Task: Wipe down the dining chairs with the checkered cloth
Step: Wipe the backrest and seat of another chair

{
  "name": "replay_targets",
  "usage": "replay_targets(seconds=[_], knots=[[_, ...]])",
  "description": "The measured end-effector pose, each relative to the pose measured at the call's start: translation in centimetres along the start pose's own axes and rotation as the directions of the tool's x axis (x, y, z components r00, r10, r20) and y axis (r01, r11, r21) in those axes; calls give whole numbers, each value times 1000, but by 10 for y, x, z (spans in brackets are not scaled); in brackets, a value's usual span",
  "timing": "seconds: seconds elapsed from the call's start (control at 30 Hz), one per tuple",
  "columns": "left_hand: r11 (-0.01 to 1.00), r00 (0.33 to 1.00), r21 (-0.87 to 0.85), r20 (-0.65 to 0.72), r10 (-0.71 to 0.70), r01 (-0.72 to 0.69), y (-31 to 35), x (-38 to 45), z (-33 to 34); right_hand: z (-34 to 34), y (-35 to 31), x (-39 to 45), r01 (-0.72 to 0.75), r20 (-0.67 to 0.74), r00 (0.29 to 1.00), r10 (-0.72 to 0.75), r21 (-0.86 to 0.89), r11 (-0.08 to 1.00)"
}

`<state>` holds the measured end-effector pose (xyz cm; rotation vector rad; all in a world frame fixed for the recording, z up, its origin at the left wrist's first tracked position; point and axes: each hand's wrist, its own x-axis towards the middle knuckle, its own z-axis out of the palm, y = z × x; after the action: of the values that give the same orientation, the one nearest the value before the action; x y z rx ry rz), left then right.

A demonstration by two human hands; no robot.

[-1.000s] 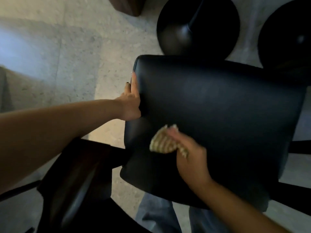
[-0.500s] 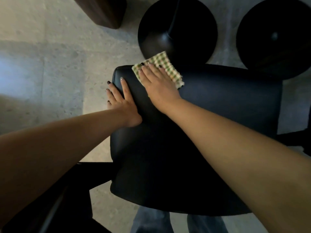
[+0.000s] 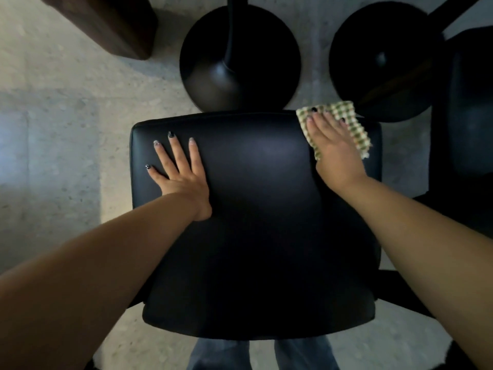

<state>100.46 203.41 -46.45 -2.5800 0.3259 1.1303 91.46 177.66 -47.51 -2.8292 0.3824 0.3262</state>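
Chair: the chair (image 3: 256,222) has a broad black padded seat, smooth and faintly glossy like leather, with rounded corners.
Cloth: the checkered cloth (image 3: 357,126), a soft woven green-and-cream square, lies on the far right corner of the seat, spilling slightly over the edge.
Right hand: the right hand (image 3: 333,148) lies flat on the cloth, fingers straight, pressing it to the seat.
Left hand: the left hand (image 3: 178,174) rests spread wide on the seat's left side, palm down, holding nothing.
Floor: the floor (image 3: 53,129) is pale speckled stone.
Bases: two round matte black bases (image 3: 240,60) stand just beyond the chair.
Wood: a dark brown wooden block (image 3: 112,25) sits at top left.
Legs: blue jeans (image 3: 221,355) show below the seat.
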Motion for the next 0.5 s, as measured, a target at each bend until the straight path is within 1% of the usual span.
replay_targets(seconds=[0.07, 0.17, 0.27, 0.33, 0.37, 0.43, 0.5], knots=[[1000, 1000, -6, 4, 3, -3, -2, -1, -1, 2, 5, -2, -76, -11, 997, 76, 32, 997], [1000, 1000, -6, 9, 4, -4, -2, -1, -3, 4, 11, -12, -245, -55, 967, 249, 70, 967], [1000, 1000, -22, 23, -4, 5, -1, -2, -3, 2, 15, -24, -404, -8, 915, 404, 30, 914], [1000, 1000, -16, 21, -10, 10, -1, -2, -2, -2, 10, -25, -437, 35, 899, 436, 44, 898], [1000, 1000, -17, 17, -11, 12, -1, -1, -1, -5, 6, -22, -430, 30, 903, 429, 37, 902], [1000, 1000, -25, 7, -10, 11, -1, -1, -1, -10, 2, -14, -397, -70, 915, 397, 21, 918], [999, 1000, -32, 2, -8, 8, -1, -2, -1, -16, 8, -5, -392, -203, 896, 394, 53, 919]])
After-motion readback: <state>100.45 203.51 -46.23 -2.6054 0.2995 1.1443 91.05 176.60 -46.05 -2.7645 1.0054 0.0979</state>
